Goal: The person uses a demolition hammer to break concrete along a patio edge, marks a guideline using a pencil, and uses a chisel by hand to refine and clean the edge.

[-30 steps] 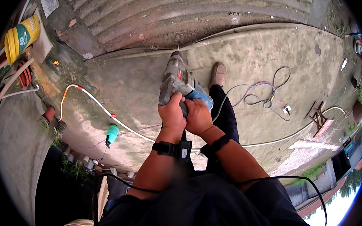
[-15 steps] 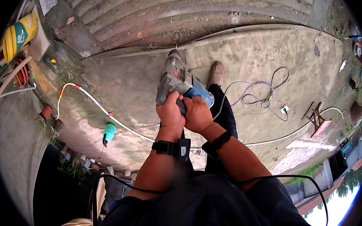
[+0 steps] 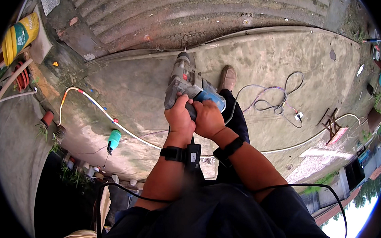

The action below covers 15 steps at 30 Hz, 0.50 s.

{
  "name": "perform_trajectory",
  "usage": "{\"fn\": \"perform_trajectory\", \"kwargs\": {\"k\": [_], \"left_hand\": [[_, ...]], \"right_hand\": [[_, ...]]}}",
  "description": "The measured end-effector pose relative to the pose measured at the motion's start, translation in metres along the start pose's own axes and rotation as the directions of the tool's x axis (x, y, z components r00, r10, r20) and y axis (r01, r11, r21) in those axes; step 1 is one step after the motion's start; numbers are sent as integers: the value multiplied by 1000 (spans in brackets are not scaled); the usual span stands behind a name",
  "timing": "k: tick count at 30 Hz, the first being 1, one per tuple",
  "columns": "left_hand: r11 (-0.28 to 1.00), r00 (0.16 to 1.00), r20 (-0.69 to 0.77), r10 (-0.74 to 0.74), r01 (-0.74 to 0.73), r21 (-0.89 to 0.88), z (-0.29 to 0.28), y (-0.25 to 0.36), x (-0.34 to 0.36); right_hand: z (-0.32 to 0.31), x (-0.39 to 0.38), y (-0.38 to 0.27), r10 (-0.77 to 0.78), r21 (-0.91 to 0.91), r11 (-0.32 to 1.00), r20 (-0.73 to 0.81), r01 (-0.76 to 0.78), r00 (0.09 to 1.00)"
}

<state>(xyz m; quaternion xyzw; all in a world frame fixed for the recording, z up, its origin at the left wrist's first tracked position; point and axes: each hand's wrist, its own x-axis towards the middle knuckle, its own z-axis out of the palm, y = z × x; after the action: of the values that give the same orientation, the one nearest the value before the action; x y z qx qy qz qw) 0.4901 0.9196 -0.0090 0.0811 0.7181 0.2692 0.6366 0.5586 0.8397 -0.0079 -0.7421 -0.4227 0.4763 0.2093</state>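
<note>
The left hand (image 3: 180,117) and right hand (image 3: 209,119) clasp the dark rear handle (image 3: 192,113) (the sensible hold) of a grey-and-blue power drill (image 3: 186,77), probably heavy and rigid, pointing across stained concrete floor (image 3: 268,56) toward a ridged brown slope (image 3: 184,9).

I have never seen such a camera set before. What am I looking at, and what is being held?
There is no machine arm here: a person works with bare hands. A wide fisheye camera on the person's head looks down, so straight edges bend near the rim. The bare left hand and bare right hand are the grip, both closed on a large grey-and-blue power drill, which points away from the body. On the brown-grey concrete ground are a long white hose with red bands, a looped grey cable and a small green container.
</note>
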Motion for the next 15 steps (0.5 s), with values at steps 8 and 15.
{"fn": "perform_trajectory", "kwargs": {"k": [8, 15], "left_hand": [[1000, 999, -36, 13, -13, 8, 5, -1, 3], [1000, 999, -37, -9, 9, 5, 8, 2, 0]], "right_hand": [[-3, 6, 2, 11, 4, 1000, 16, -11, 1000], [-5, 7, 1, 8, -15, 1000, 17, -8, 1000]]}}
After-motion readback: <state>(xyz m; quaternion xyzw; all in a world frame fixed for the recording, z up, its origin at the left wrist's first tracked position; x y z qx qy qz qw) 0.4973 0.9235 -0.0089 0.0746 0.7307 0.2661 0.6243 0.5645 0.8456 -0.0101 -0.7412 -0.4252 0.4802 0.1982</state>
